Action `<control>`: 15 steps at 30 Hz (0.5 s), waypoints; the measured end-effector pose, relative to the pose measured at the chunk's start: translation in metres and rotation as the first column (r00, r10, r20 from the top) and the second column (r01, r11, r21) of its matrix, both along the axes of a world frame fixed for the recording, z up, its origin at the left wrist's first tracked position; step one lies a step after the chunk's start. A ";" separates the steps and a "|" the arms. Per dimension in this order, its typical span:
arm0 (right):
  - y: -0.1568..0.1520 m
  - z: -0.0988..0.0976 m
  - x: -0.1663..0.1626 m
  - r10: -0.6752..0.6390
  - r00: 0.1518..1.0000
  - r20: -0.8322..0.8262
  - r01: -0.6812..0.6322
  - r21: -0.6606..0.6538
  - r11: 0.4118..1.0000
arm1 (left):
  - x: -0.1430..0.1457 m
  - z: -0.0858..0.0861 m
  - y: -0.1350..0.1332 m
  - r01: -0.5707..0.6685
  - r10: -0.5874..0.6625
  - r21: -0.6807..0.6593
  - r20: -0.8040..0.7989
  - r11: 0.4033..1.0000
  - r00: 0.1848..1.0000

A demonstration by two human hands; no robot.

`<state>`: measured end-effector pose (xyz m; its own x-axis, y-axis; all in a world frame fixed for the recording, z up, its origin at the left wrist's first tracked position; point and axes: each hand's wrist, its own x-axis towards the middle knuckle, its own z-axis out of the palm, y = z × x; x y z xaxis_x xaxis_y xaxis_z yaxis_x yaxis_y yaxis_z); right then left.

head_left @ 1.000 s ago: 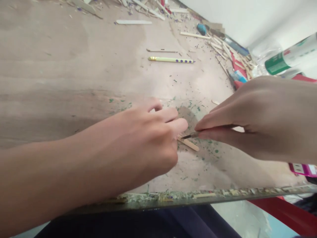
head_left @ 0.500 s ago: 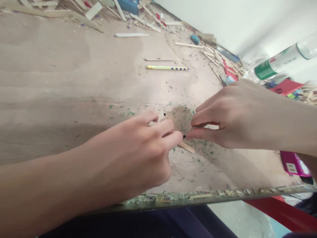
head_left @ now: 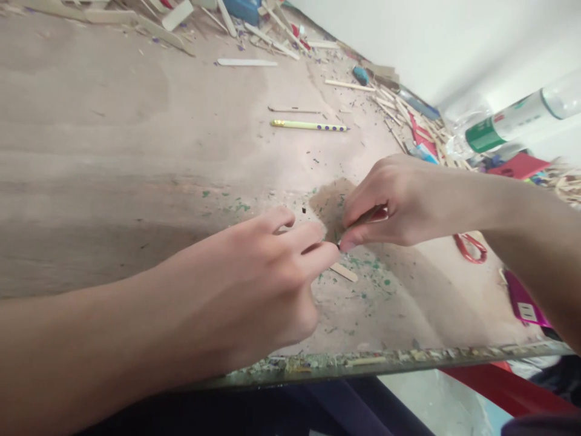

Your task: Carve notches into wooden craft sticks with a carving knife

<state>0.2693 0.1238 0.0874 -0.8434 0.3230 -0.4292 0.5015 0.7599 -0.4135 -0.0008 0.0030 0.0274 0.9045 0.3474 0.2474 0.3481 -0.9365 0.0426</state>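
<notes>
My left hand (head_left: 267,278) rests on the wooden table with its fingers bent and pressed down. From beneath its fingertips sticks out the rounded end of a wooden craft stick (head_left: 345,272); the rest of the stick is hidden under the hand. My right hand (head_left: 385,200) pinches a thin, dark, blade-like tool (head_left: 370,215) between thumb and fingers. The tool's dark tip comes down right beside the left fingertips, close to the stick. Green flecks and a small dark chip (head_left: 304,210) lie around both hands.
Beyond the hands lie a yellow-green pencil (head_left: 308,126), a thin stick (head_left: 295,110) and a white stick (head_left: 247,62). Scrap sticks pile along the back by a blue block (head_left: 242,10). At right are a bottle (head_left: 508,124), an orange-red loop (head_left: 471,248) and a magenta case (head_left: 524,300).
My right hand has shifted slightly up and left, its wrist more raised, uncovering the orange-red loop. My left hand has barely moved and still presses on the craft stick.
</notes>
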 end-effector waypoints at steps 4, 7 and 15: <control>0.004 -0.004 -0.006 0.006 1.000 0.021 -0.006 -0.006 1.000 | 0.001 -0.002 -0.001 0.003 -0.004 0.014 0.043 1.000 0.999; 0.004 -0.003 -0.017 -0.026 0.993 0.113 0.021 0.045 0.999 | 0.000 -0.002 -0.004 -0.002 0.001 0.016 0.051 1.000 0.999; 0.003 0.005 -0.043 -0.126 0.967 0.223 0.111 0.077 0.991 | -0.009 -0.002 -0.001 0.049 -0.050 0.033 0.030 0.998 0.998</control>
<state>0.2265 0.1269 0.0929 -0.6803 0.4477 -0.5804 0.6648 0.7103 -0.2313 -0.0102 0.0016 0.0254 0.9120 0.2940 0.2859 0.3004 -0.9535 0.0225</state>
